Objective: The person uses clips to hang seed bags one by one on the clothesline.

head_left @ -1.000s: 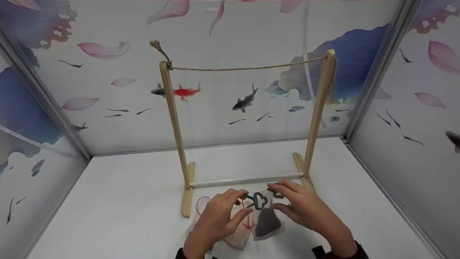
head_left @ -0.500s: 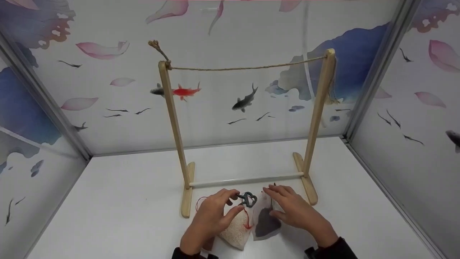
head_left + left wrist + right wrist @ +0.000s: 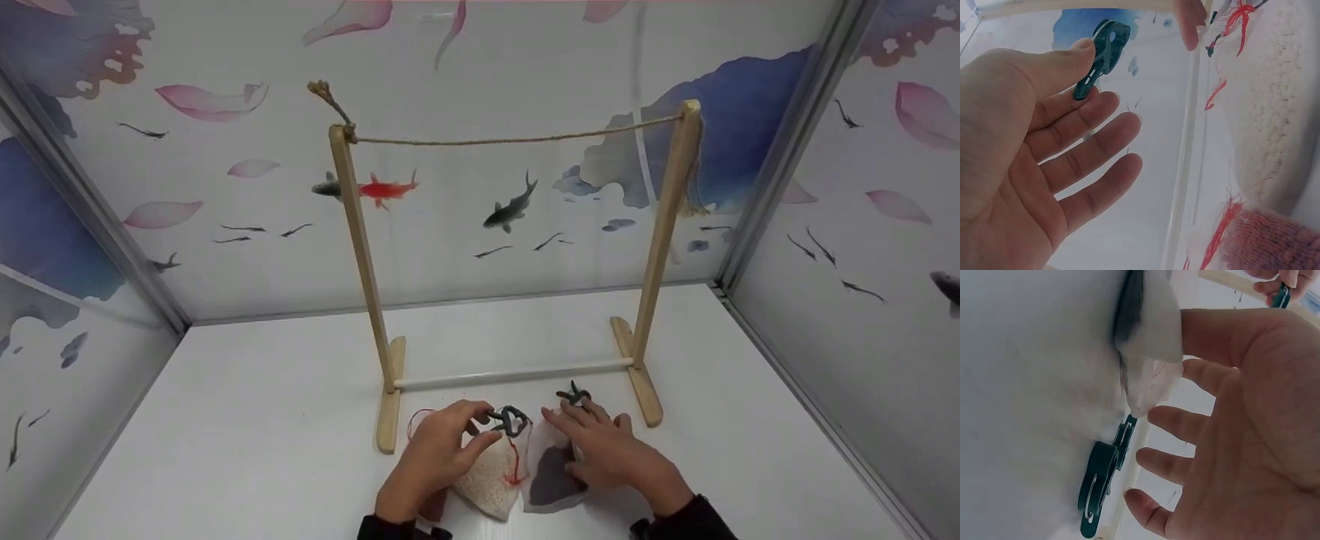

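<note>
L hand pinches a dark green clip btw thumb and forefinger; other fingers spread loose, as the L wrist view shows, clip at the thumb tip. Landmark = wooden rack: two uprights, twine across the top, white rod low btw the feet. The held clip sits just in front of the rod, nearer the rack's L foot than its R one, raised a bit above the white knit pouch with red cord, which lies in front of the rack's L half.

R hand lies flat, fingers straight and spread, pressing on a sheer pouch w/ dark filling, in front of the rack's middle, just beside the knit pouch; can't tell if they touch. A 2nd green clip is at the R fingertips, just in front of the rod, near the rack's R foot. R wrist view: open palm, clip on the table next to the pouch's corner; fingers near it, not gripping.

Room: white table wide open L of the rack's L foot and R of its R foot; also open behind the rack up to the back wall. Side walls close in both table edges. Space btw the uprights below the twine is free.
</note>
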A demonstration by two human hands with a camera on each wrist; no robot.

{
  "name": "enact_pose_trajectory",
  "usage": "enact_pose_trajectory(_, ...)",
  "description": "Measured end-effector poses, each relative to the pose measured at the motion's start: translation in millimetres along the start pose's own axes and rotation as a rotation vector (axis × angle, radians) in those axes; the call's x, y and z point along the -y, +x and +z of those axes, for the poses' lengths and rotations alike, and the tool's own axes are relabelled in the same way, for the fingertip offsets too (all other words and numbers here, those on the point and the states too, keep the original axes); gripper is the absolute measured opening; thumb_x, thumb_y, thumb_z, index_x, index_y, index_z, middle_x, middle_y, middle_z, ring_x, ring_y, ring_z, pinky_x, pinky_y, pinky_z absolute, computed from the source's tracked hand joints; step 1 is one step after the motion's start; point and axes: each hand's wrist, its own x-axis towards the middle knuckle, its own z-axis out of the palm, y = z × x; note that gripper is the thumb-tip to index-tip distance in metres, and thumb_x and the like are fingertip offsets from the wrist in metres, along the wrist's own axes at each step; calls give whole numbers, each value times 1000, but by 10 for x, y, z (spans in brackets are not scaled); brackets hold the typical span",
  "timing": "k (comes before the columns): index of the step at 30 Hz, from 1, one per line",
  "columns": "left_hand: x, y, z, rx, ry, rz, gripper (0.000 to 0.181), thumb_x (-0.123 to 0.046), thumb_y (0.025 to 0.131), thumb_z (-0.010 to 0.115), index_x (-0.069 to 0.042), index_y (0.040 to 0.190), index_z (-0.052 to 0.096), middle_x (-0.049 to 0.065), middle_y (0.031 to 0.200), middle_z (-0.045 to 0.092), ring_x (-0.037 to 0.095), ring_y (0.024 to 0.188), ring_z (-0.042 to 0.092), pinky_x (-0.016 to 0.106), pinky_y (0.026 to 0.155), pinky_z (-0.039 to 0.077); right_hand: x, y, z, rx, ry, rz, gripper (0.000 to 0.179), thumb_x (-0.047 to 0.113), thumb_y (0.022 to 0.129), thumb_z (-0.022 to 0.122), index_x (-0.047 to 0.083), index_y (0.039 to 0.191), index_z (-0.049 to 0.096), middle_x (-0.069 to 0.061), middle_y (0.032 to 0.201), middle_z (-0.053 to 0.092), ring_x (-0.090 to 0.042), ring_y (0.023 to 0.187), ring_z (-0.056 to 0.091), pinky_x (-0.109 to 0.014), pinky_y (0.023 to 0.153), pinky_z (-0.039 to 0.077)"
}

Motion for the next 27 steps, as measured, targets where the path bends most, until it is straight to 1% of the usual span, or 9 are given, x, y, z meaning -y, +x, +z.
enact_pose_trajectory(3, 20, -3, 4, 2, -1, -6, 28, -24, 96, 72, -2, 114, 69, 6, 99, 73, 12, 81, 70, 27, 69, 56, -21, 8, -14, -19, -6, 6, 69, 23, 91, 76, 19, 153, 45, -18, 153, 44, -50, 141, 33, -71, 93, 28)
enact_pose_trajectory(5, 28, -3, 4, 0, -6, -4, 26, -23, 96, 73, -2, 112, 70, 5, 97, 73, 10, 81, 69, 27, 69, 57, -41, 27, -9, -77, -45, -13, 62, 21, 91, 77, 16, 148, 51, -16, 144, 53, -46, 133, 43, -69, 89, 32)
enact_pose_trajectory(8, 35, 1, 3, -10, -5, 4, 23, -22, 96, 73, -4, 109, 71, 3, 93, 73, 8, 79, 68, 27, 68, 57, -74, 63, 15, -182, -108, -29, 49, 17, 93, 76, 13, 139, 60, -10, 126, 62, -37, 116, 54, -62, 82, 38)
enact_pose_trajectory(10, 39, 3, 3, -21, 3, 9, 20, -22, 96, 73, -5, 107, 72, 1, 91, 73, 7, 77, 67, 26, 67, 57, -99, 89, 35, -236, -137, -21, 43, 15, 92, 76, 13, 134, 65, -7, 117, 65, -33, 107, 56, -57, 77, 39)
enact_pose_trajectory(13, 38, 7, 0, -30, 33, 2, 18, -23, 96, 72, -8, 105, 73, -2, 90, 74, 5, 76, 66, 23, 66, 54, -134, 115, 61, -278, -153, 2, 37, 15, 91, 77, 13, 127, 69, -5, 111, 66, -30, 100, 56, -52, 74, 39)
enact_pose_trajectory(17, 39, 5, 0, -23, 61, -16, 17, -23, 97, 71, -9, 105, 73, -2, 92, 74, 4, 75, 65, 23, 66, 53, -175, 124, 49, -291, -150, 23, 28, 17, 88, 80, 12, 115, 75, -3, 105, 67, -26, 94, 55, -50, 72, 39)
enact_pose_trajectory(21, 43, 0, 3, -14, 58, -11, 15, -20, 98, 69, -8, 106, 73, -2, 94, 75, 4, 76, 64, 22, 64, 52, -182, 105, -13, -272, -127, 35, 19, 18, 86, 82, 11, 103, 78, -1, 98, 66, -23, 89, 53, -47, 72, 40)
enact_pose_trajectory(27, 23, 7, -3, -10, 77, -10, 12, -16, 98, 69, -8, 106, 73, -2, 95, 75, 3, 78, 64, 23, 65, 52, -163, 71, -119, -290, -106, -2, 18, 17, 86, 82, 10, 101, 76, 2, 92, 63, -19, 85, 57, -38, 69, 46)
